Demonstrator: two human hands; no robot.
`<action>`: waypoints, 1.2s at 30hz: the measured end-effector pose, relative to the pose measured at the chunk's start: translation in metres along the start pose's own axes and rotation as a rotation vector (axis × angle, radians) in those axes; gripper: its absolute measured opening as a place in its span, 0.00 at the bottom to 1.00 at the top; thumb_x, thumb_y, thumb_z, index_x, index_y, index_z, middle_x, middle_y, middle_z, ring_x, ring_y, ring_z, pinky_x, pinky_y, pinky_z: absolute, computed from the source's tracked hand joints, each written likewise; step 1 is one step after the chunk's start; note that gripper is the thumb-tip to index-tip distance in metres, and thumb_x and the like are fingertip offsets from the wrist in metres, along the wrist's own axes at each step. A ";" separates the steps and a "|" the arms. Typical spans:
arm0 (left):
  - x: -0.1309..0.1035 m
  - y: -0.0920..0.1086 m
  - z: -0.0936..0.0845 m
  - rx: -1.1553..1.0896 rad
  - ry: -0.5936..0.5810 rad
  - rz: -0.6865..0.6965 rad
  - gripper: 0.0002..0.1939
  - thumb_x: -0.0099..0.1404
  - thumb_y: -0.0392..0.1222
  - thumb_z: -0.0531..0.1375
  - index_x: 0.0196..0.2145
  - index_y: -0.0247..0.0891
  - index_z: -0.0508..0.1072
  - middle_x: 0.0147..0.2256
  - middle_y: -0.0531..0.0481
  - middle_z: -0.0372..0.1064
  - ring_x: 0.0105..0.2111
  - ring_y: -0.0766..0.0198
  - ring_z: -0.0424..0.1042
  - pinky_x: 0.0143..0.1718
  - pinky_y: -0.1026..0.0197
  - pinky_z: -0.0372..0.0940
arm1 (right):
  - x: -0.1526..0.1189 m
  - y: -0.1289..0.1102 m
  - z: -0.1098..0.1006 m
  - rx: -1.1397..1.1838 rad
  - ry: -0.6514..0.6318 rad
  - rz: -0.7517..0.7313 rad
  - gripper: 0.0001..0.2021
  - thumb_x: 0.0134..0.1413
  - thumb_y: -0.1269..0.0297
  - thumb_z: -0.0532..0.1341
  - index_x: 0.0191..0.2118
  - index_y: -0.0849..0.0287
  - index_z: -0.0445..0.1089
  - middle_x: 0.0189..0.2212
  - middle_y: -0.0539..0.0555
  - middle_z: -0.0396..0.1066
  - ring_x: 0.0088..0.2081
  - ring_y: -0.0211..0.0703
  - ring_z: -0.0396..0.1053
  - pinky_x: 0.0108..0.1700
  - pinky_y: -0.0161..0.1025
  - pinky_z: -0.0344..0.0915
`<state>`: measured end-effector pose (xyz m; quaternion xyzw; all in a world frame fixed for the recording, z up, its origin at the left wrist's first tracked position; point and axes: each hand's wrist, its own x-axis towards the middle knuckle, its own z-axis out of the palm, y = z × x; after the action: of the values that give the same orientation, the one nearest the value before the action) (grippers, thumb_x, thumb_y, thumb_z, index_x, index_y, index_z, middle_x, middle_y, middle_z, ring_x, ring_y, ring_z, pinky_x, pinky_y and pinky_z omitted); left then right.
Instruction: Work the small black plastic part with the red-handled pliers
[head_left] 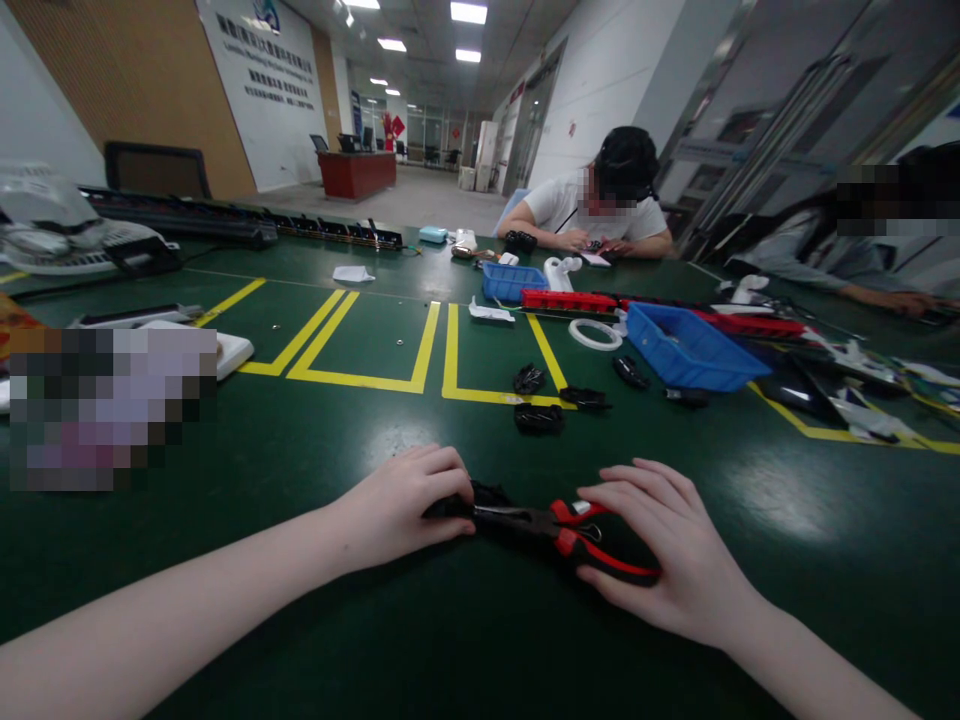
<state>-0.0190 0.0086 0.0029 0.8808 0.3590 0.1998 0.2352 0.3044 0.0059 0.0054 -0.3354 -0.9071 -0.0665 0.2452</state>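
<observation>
My right hand [667, 550] is wrapped round the red and black handles of a pair of long-nose pliers [566, 530], whose jaws point left. The handles are spread apart, with a small spring between them. My left hand [412, 500] pinches a small black plastic part [446, 507] at the tips of the jaws. Fingers cover much of that part, so its exact kind does not show. Just beyond the hands lie several similar black plastic pieces [538, 418] on the green table [337, 620].
A blue bin [694, 350] stands at the right, and a smaller blue bin [514, 282] farther back. Near them are a white ring [595, 334] and red strips [570, 300]. Across the table sits a person [600, 200]; another is at far right. Yellow tape [360, 379] marks the tabletop.
</observation>
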 end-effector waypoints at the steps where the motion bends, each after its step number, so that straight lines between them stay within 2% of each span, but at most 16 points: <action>1: 0.000 0.001 0.000 0.001 -0.004 0.004 0.08 0.66 0.37 0.65 0.43 0.39 0.72 0.44 0.48 0.69 0.43 0.57 0.69 0.43 0.54 0.67 | 0.000 -0.001 0.000 0.007 0.005 0.006 0.24 0.52 0.51 0.65 0.53 0.54 0.67 0.44 0.57 0.76 0.51 0.56 0.71 0.60 0.60 0.58; 14: -0.002 0.001 0.000 0.020 -0.002 0.022 0.08 0.67 0.35 0.62 0.45 0.39 0.71 0.46 0.47 0.69 0.44 0.57 0.69 0.45 0.53 0.67 | 0.000 -0.005 0.002 0.034 -0.019 0.056 0.23 0.52 0.53 0.65 0.52 0.52 0.66 0.44 0.56 0.77 0.52 0.56 0.71 0.63 0.62 0.54; 24: -0.002 0.004 0.000 0.042 -0.025 0.015 0.10 0.68 0.33 0.61 0.46 0.40 0.71 0.48 0.47 0.68 0.47 0.55 0.68 0.48 0.51 0.67 | -0.001 0.001 -0.001 0.043 -0.034 0.052 0.24 0.49 0.53 0.67 0.52 0.52 0.67 0.45 0.56 0.76 0.53 0.56 0.70 0.64 0.63 0.50; 36: -0.001 0.008 0.000 0.040 -0.023 0.001 0.10 0.68 0.33 0.61 0.46 0.41 0.70 0.49 0.47 0.69 0.48 0.55 0.68 0.49 0.51 0.66 | -0.003 -0.002 -0.002 0.050 -0.040 0.089 0.25 0.48 0.53 0.67 0.53 0.51 0.68 0.45 0.56 0.76 0.54 0.56 0.70 0.64 0.63 0.51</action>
<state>-0.0151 0.0032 0.0071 0.8878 0.3597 0.1828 0.2216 0.3057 0.0023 0.0056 -0.3703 -0.8975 -0.0259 0.2380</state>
